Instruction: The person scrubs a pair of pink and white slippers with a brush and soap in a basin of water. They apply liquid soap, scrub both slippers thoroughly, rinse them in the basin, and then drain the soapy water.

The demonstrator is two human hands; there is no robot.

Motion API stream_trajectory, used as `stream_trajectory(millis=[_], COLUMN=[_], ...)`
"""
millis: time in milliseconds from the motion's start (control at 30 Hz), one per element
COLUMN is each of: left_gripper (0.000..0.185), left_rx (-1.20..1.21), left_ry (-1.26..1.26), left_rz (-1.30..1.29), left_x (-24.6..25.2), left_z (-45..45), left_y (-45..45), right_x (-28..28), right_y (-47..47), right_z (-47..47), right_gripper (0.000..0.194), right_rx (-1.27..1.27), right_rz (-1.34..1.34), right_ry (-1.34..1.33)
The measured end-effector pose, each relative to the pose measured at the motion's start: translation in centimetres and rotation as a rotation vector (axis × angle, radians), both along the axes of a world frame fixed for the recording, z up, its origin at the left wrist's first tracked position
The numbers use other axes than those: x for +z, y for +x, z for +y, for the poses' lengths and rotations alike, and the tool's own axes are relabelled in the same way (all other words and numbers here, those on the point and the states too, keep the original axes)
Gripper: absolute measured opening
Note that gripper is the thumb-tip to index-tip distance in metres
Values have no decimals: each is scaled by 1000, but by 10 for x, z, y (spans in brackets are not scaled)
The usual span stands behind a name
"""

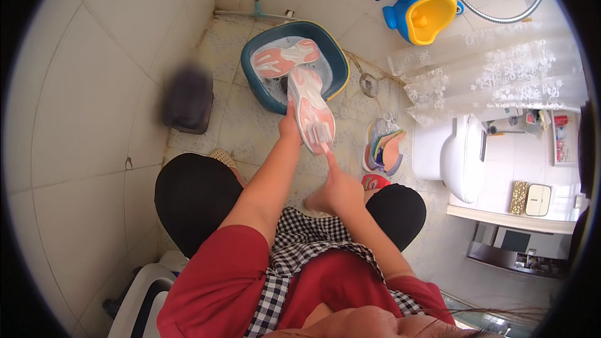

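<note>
A white shoe with a pink-and-white sole (306, 98) is in my left hand (291, 124), sole facing up, its far end over the basin. My right hand (345, 188) grips the pink handle of a scrub brush (319, 132), whose head rests on the near end of the sole. Ahead of me, a dark teal plastic basin (260, 88) with a yellow outer edge holds sudsy water. Inside it lies a second shoe (281, 60), also sole up. The upper of the held shoe is mostly hidden beneath it.
A dark bin (188, 98) stands left by the tiled wall. To the right are a floor drain (368, 85), a shoe with insoles (382, 148), a red container (374, 182) and a white toilet (462, 159). A frog-shaped urinal (425, 14) hangs beside a lace curtain (497, 72).
</note>
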State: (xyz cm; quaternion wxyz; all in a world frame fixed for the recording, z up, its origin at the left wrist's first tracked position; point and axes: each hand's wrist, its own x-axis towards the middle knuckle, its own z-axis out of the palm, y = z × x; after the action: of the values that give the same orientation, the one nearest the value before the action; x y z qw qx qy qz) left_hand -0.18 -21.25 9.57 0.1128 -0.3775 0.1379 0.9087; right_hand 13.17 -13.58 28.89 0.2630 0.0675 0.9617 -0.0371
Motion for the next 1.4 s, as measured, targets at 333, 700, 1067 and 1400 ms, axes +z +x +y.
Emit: stream_trajectory(millis=[333, 700, 1067, 1400], left_gripper=[64, 64, 69, 71], left_rx=[-62, 7, -21, -59], left_ry=[-100, 130, -9, 20], left_rz=[50, 115, 154, 120], left_x=[-9, -18, -12, -23], left_z=[-1, 1, -1, -4], left_y=[-3, -3, 0, -7], right_x=[-19, -6, -20, -35], right_y=[0, 18, 11, 24], right_z=[12, 18, 19, 33], right_gripper=[48, 61, 64, 82], right_rx=[151, -32, 105, -35], right_rz=[201, -28, 169, -55], right_ry=[-55, -23, -52, -26])
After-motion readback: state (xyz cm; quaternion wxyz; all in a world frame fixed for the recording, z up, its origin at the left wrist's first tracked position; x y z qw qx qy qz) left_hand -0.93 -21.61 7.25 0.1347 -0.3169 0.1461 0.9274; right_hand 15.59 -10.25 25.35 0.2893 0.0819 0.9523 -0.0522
